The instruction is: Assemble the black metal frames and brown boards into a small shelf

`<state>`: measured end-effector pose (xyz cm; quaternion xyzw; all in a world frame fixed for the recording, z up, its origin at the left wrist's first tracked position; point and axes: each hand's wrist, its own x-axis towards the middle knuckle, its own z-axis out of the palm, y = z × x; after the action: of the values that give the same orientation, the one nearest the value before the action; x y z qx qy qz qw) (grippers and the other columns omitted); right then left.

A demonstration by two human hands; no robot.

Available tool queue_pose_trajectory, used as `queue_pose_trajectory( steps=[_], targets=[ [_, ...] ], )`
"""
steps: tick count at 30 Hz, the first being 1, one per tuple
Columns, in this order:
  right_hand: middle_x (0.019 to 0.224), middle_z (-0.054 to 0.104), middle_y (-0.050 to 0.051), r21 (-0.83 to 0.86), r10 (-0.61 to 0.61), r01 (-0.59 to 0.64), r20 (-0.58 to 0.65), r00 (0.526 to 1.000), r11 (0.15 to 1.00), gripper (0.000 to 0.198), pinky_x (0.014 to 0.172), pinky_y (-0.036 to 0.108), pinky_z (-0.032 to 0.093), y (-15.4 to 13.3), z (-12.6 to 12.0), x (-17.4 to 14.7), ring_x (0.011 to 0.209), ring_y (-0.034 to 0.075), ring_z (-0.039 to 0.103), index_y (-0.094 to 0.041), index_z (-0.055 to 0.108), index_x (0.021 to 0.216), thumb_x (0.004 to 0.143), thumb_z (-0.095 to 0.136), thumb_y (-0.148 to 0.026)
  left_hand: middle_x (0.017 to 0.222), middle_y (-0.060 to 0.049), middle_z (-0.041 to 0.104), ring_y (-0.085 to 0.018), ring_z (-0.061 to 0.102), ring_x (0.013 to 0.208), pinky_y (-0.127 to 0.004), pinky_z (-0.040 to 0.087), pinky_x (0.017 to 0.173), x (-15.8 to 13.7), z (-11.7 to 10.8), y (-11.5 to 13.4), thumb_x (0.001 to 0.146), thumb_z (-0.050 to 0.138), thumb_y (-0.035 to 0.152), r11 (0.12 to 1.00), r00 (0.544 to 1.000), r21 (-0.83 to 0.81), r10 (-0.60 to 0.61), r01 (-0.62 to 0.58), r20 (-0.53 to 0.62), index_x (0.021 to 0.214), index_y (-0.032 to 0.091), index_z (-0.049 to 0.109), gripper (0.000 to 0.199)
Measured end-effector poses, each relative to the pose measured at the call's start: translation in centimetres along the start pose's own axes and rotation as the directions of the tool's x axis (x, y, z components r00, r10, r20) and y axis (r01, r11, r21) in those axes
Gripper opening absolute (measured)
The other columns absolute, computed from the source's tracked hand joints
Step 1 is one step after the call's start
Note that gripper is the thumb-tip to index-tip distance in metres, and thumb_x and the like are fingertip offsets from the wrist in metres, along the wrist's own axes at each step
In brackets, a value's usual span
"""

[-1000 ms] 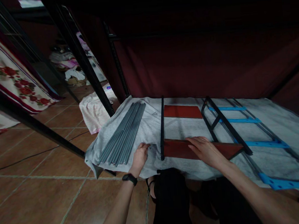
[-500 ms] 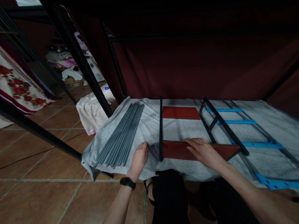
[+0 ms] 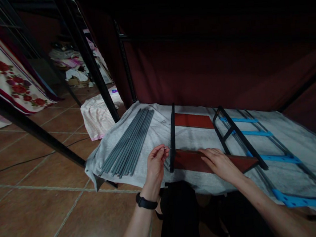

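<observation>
Metal, thin and small, the screw [image 3: 167,148] is pinched in your left hand [image 3: 155,163], its long axis level, tip toward the black upright bar [image 3: 172,135]. Your right hand [image 3: 218,162] lies flat and open on the red-brown board [image 3: 240,162], which runs rightward from that bar on the grey cloth [image 3: 154,137]. Grey rods [image 3: 129,142] lie left.
</observation>
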<state>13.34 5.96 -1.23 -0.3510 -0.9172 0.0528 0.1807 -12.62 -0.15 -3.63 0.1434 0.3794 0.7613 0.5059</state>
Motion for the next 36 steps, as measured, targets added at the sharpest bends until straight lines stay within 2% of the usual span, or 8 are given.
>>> queue_pose_trajectory(
  steps=[15, 24, 33, 36],
  targets=[
    [0.111, 0.069, 0.007, -0.034, -0.001, 0.001, 0.016, 1.000, 0.999, 0.034, 0.095, 0.043, 0.048, 0.3, 0.4, 0.0, 0.103, 0.023, 0.065, -0.022, 0.054, 0.131, 0.100, 0.041, -0.028, 0.087, -0.008, 0.074, -0.015, 0.070, 0.079, -0.027, 0.053, 0.076, -0.4, -0.9, -0.7, 0.069, 0.080, 0.021, 1.000, 0.999, 0.000, 0.014, -0.014, -0.048, 0.093, 0.012, 0.070, 0.027],
    [0.112, 0.069, 0.007, -0.040, -0.017, 0.017, 0.003, 1.000, 0.999, 0.034, 0.095, 0.043, 0.049, 0.6, 0.6, 0.0, 0.105, 0.023, 0.065, -0.023, 0.054, 0.130, 0.100, 0.040, -0.030, 0.097, -0.011, 0.075, -0.013, 0.069, 0.077, -0.025, 0.053, 0.073, -0.6, -1.1, -0.6, 0.071, 0.079, 0.020, 0.999, 0.999, 0.029, -0.043, 0.043, -0.004, 0.097, 0.012, 0.072, 0.028],
    [0.111, 0.068, 0.008, -0.054, -0.012, 0.013, 0.012, 1.000, 0.998, 0.034, 0.095, 0.043, 0.048, 0.6, 0.7, -0.1, 0.105, 0.024, 0.064, -0.021, 0.053, 0.131, 0.100, 0.041, -0.029, 0.100, -0.012, 0.075, -0.014, 0.069, 0.080, -0.024, 0.052, 0.071, -0.6, -0.7, -0.7, 0.071, 0.078, 0.023, 0.999, 1.000, 0.049, -0.024, 0.023, 0.018, 0.097, 0.012, 0.074, 0.028],
    [0.110, 0.068, 0.008, -0.054, -0.015, 0.015, 0.008, 1.000, 0.998, 0.034, 0.095, 0.043, 0.048, 0.6, 0.6, -0.1, 0.105, 0.024, 0.064, -0.021, 0.053, 0.130, 0.100, 0.040, -0.029, 0.098, -0.011, 0.075, -0.014, 0.068, 0.077, -0.024, 0.051, 0.068, -0.6, -0.8, -0.5, 0.071, 0.079, 0.025, 0.992, 1.000, 0.122, -0.001, -0.002, 0.029, 0.096, 0.013, 0.075, 0.028]
  ],
)
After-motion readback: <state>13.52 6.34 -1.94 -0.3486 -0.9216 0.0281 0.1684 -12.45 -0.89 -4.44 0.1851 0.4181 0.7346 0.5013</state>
